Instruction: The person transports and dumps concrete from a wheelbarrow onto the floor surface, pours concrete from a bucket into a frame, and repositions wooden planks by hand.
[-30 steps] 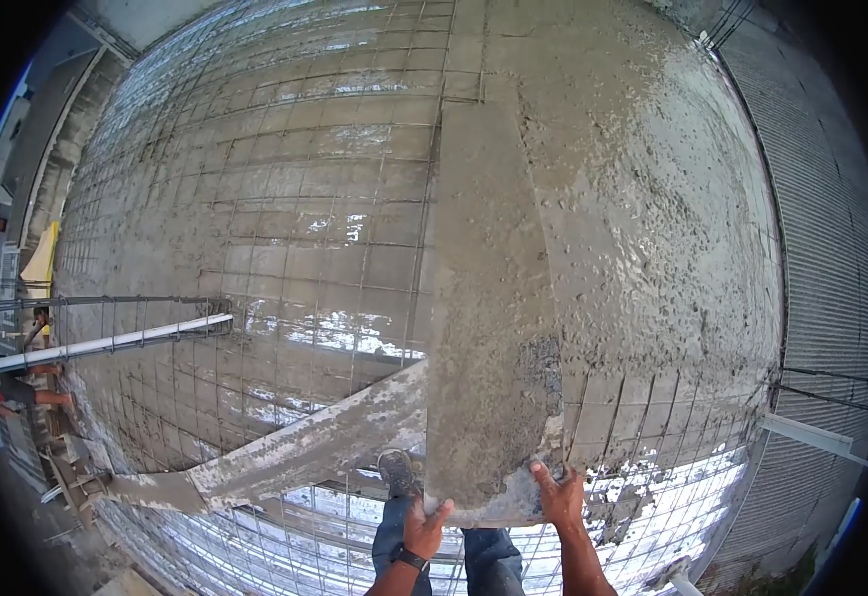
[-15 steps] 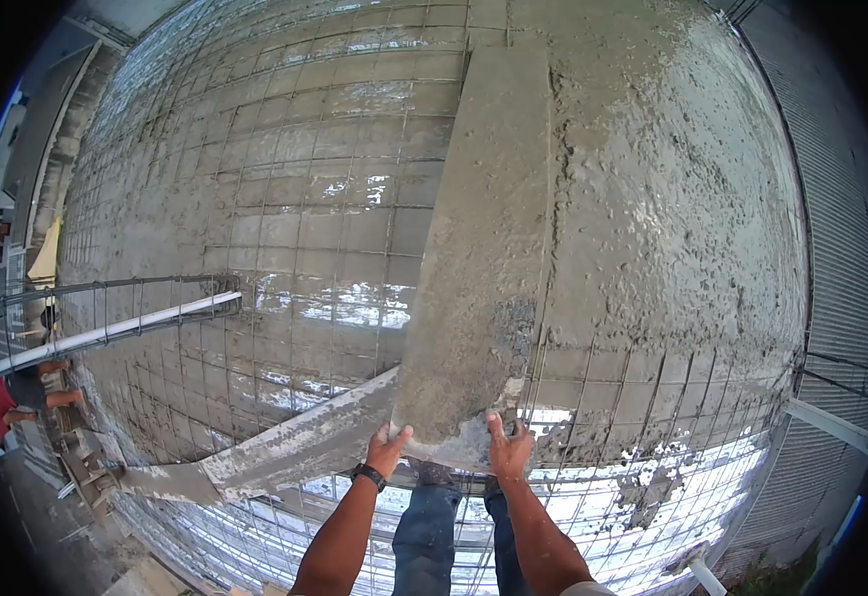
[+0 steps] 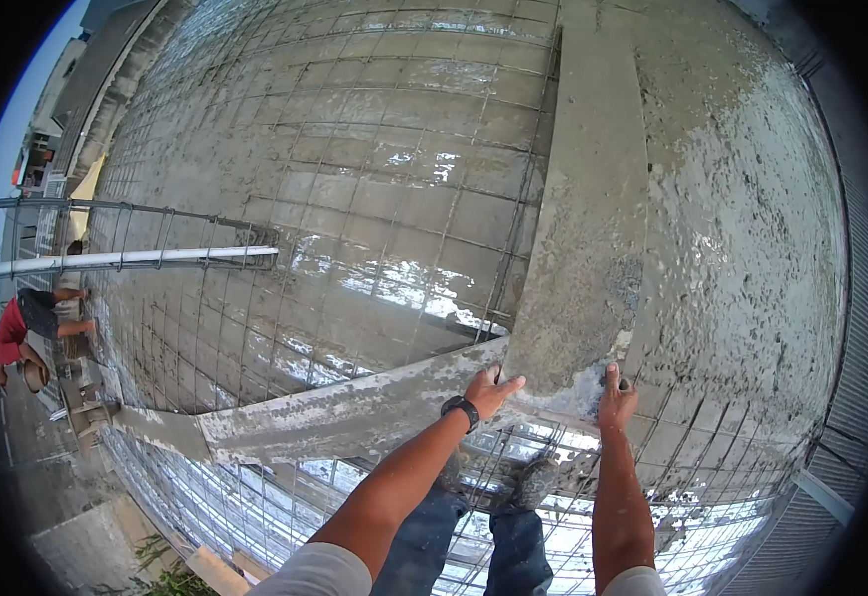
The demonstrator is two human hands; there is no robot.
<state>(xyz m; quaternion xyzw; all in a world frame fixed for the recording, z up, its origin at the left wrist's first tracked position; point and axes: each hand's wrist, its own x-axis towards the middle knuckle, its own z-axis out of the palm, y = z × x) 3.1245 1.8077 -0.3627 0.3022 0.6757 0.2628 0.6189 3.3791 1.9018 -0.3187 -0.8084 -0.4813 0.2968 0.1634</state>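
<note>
A long plank (image 3: 593, 189), smeared with wet concrete, stretches away from me over the slab, with a broken, worn patch near its close end. My left hand (image 3: 491, 392), a black watch on its wrist, is closed on the left corner of that end, thumb on top. On the right corner my right hand (image 3: 617, 400) grips the edge with its thumb up. The fingers beneath the plank are hidden. Touching or nearly touching its left corner is a second concrete-coated board (image 3: 334, 417), which runs off to the left.
Steel rebar mesh (image 3: 374, 199) covers the left side, partly in grey concrete. Wet concrete (image 3: 742, 228) lies on the right. A rebar cage (image 3: 126, 207) and white pipe (image 3: 146, 260) jut in from the left. A person in red (image 3: 16, 328) bends at the slab's left edge.
The view has swung, so the plank and both hands appear farther right and slightly higher. Both hands keep their hold on the plank's near end. More of my legs and shoes shows.
</note>
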